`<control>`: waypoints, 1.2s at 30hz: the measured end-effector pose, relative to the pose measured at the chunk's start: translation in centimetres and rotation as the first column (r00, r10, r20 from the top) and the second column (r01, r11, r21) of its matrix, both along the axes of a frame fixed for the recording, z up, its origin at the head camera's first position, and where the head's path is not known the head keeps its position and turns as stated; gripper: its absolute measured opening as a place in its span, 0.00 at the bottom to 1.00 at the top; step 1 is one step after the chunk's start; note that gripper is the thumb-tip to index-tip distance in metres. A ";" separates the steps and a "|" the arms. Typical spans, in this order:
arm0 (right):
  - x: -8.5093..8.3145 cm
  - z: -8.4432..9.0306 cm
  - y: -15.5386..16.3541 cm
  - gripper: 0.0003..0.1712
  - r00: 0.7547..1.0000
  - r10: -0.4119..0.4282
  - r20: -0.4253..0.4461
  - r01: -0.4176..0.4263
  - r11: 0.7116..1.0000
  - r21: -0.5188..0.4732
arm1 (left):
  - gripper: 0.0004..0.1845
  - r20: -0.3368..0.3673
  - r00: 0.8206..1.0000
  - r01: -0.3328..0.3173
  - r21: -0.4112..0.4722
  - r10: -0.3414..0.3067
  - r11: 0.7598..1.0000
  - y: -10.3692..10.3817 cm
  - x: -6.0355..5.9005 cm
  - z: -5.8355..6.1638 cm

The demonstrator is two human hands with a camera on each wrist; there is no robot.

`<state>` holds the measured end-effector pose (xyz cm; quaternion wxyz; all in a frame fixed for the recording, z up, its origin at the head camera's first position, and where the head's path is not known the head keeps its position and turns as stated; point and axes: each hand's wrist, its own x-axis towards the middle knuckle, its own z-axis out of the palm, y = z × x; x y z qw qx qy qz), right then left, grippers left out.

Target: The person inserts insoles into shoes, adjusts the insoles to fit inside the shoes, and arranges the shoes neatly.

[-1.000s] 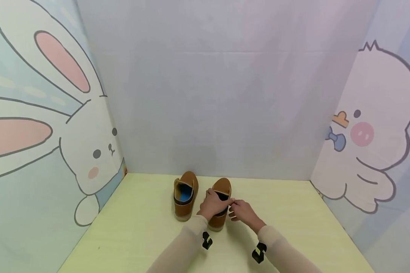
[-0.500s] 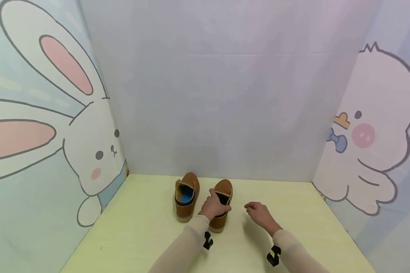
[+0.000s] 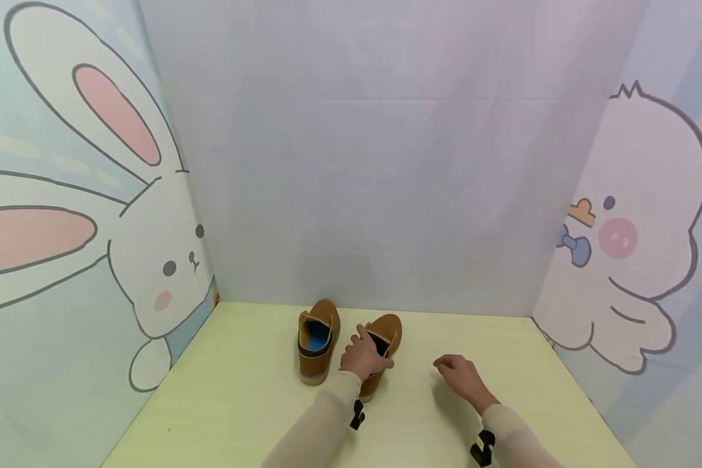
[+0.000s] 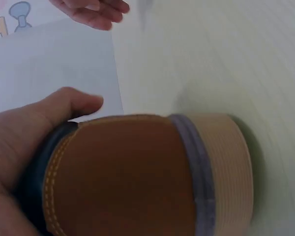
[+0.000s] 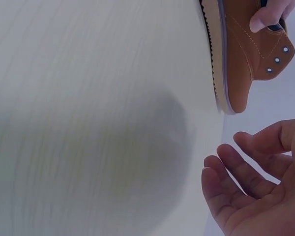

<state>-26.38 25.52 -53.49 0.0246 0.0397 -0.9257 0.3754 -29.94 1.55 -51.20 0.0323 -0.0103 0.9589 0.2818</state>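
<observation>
Two brown lace-up style shoes with dark collars stand side by side, toes toward the back wall. My left hand (image 3: 363, 356) grips the right-hand shoe (image 3: 389, 327) across its opening, thumb on the right side and fingers over the left. That shoe is angled, toe to the right, and the hand hides much of its collar. In the left wrist view its brown heel (image 4: 123, 177) and ribbed tan sole (image 4: 228, 172) show. Laceless eyelets (image 5: 277, 60) appear in the right wrist view. The other shoe (image 3: 314, 365), blue inside, stands untouched. My right hand (image 3: 461, 377) hovers apart, fingers loosely curled around nothing.
The shoes stand on a pale yellow tabletop (image 3: 240, 390), close to a grey back wall (image 3: 363, 195). Side panels carry a rabbit picture (image 3: 140, 260) at left and a chick picture (image 3: 649, 227) at right.
My right hand has left the right-hand shoe and moved away to the right. My left hand keeps its hold, and that shoe has turned with its toe swung rightward.
</observation>
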 end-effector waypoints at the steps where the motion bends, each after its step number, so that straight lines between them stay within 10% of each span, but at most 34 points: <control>1: 0.0 0.0 0.1 0.14 1.000 0.000 0.001 0.000 1.000 -0.001 | 0.62 -0.001 1.000 -0.001 -0.006 0.001 1.000 0.0 0.0 0.0; 21: -0.1 0.9 0.2 0.15 1.000 0.010 -0.015 -0.010 1.000 0.011 | 0.47 -0.112 0.993 0.031 0.089 -0.021 0.996 -0.6 0.2 0.2; 36: -0.1 0.2 1.4 0.13 0.999 0.009 -0.045 -0.008 1.000 0.025 | 0.52 -0.208 0.978 0.037 0.139 -0.008 0.990 -2.8 0.6 6.7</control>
